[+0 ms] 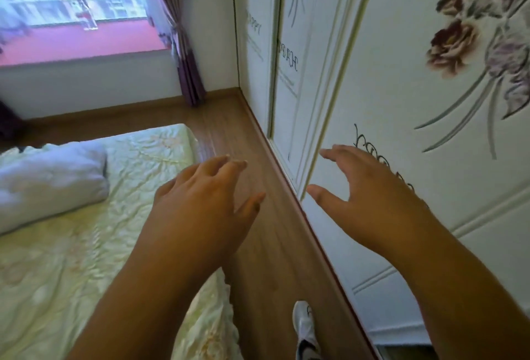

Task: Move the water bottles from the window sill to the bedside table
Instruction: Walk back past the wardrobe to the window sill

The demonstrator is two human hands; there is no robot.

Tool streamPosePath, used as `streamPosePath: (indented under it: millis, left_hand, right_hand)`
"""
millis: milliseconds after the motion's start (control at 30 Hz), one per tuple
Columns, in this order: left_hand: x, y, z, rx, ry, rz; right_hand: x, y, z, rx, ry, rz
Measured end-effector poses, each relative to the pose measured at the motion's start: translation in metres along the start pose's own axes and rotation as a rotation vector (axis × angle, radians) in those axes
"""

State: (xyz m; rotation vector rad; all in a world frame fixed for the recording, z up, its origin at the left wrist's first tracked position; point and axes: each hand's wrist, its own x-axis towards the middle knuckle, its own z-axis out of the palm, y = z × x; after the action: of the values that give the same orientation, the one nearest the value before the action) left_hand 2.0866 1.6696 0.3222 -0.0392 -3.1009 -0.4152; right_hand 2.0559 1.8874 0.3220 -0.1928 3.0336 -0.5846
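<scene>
Head view: left hand (200, 201) and right hand (370, 196) hung spread, empty, above floor (243, 135). Clear bottle (86, 19) stood on far window sill (86, 41), blurred. Risk: clipping bed (100, 216) corner or wardrobe (372, 87) in narrow aisle.

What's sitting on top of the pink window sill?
One clear water bottle stands on the window sill, by the glass. A purple curtain covers the sill's right end, so anything there is hidden. Both hands are empty.
</scene>
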Motion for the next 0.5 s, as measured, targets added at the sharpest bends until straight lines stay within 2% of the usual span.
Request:
streamPosePath:
  millis: [500]
  left_hand:
    - [0.173,0.071,-0.011,0.059,0.069,-0.211]
  right_hand:
    - [0.212,0.056,-0.038,0.074,-0.036,-0.265]
